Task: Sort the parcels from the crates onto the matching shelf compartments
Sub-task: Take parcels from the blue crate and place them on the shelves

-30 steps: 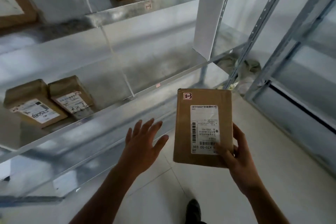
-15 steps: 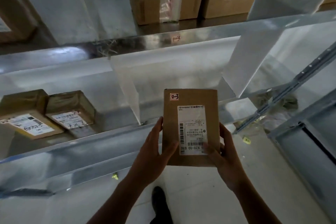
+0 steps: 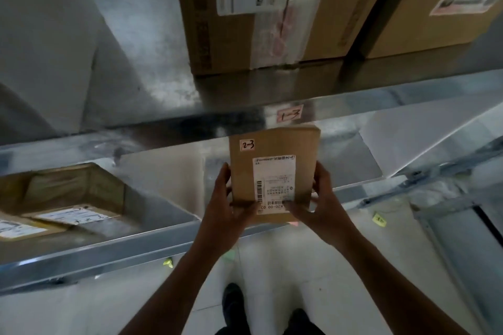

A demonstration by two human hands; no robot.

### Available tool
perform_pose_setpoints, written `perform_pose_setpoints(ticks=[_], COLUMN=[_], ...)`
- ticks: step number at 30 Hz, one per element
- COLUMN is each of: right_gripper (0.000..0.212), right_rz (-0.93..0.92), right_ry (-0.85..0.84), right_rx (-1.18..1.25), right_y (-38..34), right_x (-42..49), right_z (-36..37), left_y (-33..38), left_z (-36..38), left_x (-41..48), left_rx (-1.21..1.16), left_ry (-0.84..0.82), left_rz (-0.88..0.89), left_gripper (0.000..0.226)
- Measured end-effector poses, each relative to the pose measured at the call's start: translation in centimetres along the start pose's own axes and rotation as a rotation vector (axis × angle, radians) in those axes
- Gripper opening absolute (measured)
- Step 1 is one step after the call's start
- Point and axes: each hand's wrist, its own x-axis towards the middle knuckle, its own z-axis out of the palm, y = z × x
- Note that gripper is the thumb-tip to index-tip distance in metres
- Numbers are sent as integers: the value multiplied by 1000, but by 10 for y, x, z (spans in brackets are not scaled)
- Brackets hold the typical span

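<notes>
Currently, the person is holding the parcel (image 3: 273, 171) in both hands over the front edge of the middle shelf (image 3: 109, 250), with its far end entering the opening under the upper shelf (image 3: 136, 133). The left hand (image 3: 226, 212) is gripping the near left corner of the parcel, with the thumb lying across the labelled face and the fingers wrapping the side edge. The right hand (image 3: 324, 207) is pinching the near right corner in the same manner. Gripping at the near corners is leaving the far end free to enter the opening. It is also presenting the handwritten tag "2-3" (image 3: 248, 145) and the shipping label (image 3: 273, 182) face up for reading.

The front edge of the upper shelf is carrying a tag reading "1-3" (image 3: 290, 114), directly above the parcel. Judging by this numbering, the opening beneath is probably compartment 2-3, the matching place. A white divider (image 3: 168, 179) is separating it from the compartment on the left, where two labelled parcels (image 3: 73, 216) are lying flat near the front edge. Large cartons (image 3: 245, 22) are standing on the upper shelf.

The step in hand appears to be insertion. The next move is calling for a level push forward under the upper shelf edge, then release once the parcel is resting on the shelf.
</notes>
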Motion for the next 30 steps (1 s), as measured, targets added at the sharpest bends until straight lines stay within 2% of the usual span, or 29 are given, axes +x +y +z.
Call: perform_pose_setpoints(ticks=[4, 9, 15, 18, 20, 22, 25, 27, 30], right_gripper=[84, 85, 88, 83, 80, 68, 60, 63, 65], right_rz=[-84, -170, -214, -140, -122, -157, -228, -231, -286], right_ry=[-33, -108, -208, -275, -292, -336, -416, -540, -684], right_rx=[-163, -167, -245, -278, -505, -706, -787, -855, -900], right_y=[17, 46, 65, 70, 79, 89, 96, 99, 97], right_x=[36, 73, 92, 83, 67, 44, 3, -24, -65], right_z=[-2, 2, -9, -19, -31, -44, -45, -31, 4], left_y=[-14, -27, -21, -12, -14, -20, -37, -50, -65], left_z=[10, 28, 45, 51, 57, 66, 81, 89, 98], left_x=[17, 34, 37, 25, 5, -26, -87, -131, -201], left_rx=[141, 240, 228, 258, 294, 387, 477, 539, 609], left_ry=[168, 366, 446, 457, 450, 466, 501, 500, 515], left_rz=[32, -77, -165, -131, -151, -238, -288, -297, -416], left_gripper=[91, 88, 69, 78, 90, 92, 79, 72, 66])
